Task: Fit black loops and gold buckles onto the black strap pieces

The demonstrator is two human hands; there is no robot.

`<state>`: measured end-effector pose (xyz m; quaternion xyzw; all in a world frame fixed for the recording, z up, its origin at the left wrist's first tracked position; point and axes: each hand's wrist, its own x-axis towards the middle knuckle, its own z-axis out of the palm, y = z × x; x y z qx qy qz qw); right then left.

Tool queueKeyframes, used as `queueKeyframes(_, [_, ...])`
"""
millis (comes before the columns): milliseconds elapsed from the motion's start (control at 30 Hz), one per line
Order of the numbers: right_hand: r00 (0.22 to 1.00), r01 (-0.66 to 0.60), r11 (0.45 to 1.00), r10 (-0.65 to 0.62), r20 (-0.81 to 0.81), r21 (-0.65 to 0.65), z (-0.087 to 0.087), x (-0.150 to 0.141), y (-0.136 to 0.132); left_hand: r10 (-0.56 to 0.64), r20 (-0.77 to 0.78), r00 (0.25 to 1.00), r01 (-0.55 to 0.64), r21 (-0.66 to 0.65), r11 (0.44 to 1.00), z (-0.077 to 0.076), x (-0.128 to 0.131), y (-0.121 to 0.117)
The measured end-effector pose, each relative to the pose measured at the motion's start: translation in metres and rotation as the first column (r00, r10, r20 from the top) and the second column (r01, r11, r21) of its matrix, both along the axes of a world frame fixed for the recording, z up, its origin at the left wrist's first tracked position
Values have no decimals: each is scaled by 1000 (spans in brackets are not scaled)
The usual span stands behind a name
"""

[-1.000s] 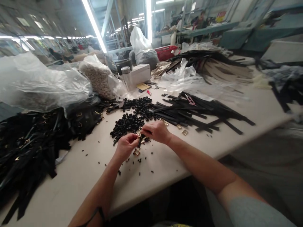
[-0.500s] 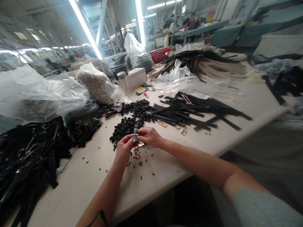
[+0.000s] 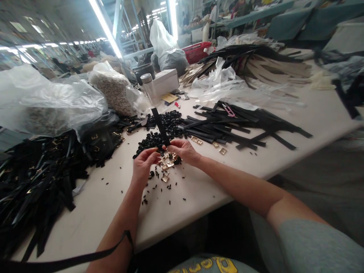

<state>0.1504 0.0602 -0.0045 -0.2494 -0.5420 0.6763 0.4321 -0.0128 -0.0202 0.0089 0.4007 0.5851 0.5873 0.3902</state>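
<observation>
My right hand [image 3: 183,151] pinches the lower end of a black strap [image 3: 159,125] that stands up and leans away over the table. My left hand [image 3: 144,163] is just beside it, fingers curled with thumb and fingertips together near the strap's bottom; what they hold is hidden. Several small gold buckles [image 3: 167,165] lie on the table right under both hands. A heap of small black loops [image 3: 159,138] lies just beyond the hands.
Black straps [image 3: 227,127] are spread to the right, with loose gold buckles [image 3: 222,151] near them. A big pile of black buckled straps [image 3: 42,170] fills the left. Plastic bags [image 3: 57,102], a white box [image 3: 166,81] and a metal cup [image 3: 148,88] stand behind. The table's front edge [image 3: 199,223] is near me.
The strap, first short between my hands, now stands much taller above my right hand. Both hands shifted a little away from me, toward the heap of loops.
</observation>
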Motion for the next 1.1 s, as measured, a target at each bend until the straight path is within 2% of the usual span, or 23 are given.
queueKeyframes(100, [998,53,998,-53,14,26,-3,4,10,151,51,987,-153,20,988,6,-24,0])
queueKeyframes(167, [999,46,998,-47,4,32,-4,6,15,162,29,986,-163,2,987,7,-32,1])
queueKeyframes(267, [999,33,998,-34,10,44,-5,9,20,20,-126,992,-29,-64,998,7,-34,1])
queueKeyframes(333, [999,35,998,-36,17,48,-6,10,22,-106,-282,953,74,-122,990,9,-35,-1])
queueKeyframes(467, [995,59,994,-66,69,95,-7,12,24,-283,-538,794,183,-233,955,20,-47,-11])
queueKeyframes(533, [989,60,986,-79,122,155,-7,12,23,-371,-639,674,244,-282,928,23,-52,-19])
queueKeyframes(633, [978,24,970,-73,198,242,-4,12,17,-467,-727,504,322,-343,882,17,-53,-29])
queueKeyframes(767, [955,-5,951,-87,285,309,2,13,10,-440,-794,420,314,-328,891,6,-49,-32])
queueKeyframes(867, [950,-22,947,-80,302,320,3,13,8,-402,-849,342,308,-303,902,5,-47,-31])
queueKeyframes(933, [949,-35,942,-74,306,335,2,13,7,-366,-860,356,305,-264,915,7,-45,-29])
queueKeyframes(967, [949,-43,940,-67,307,339,1,12,7,-346,-849,400,295,-238,925,7,-44,-29])
queueKeyframes(1033, [952,-68,942,-37,304,328,-1,10,6,-303,-764,570,253,-187,949,8,-40,-26])
queueKeyframes(1100, [957,-94,953,6,291,288,-4,9,5,-252,-574,779,204,-149,968,7,-32,-22])
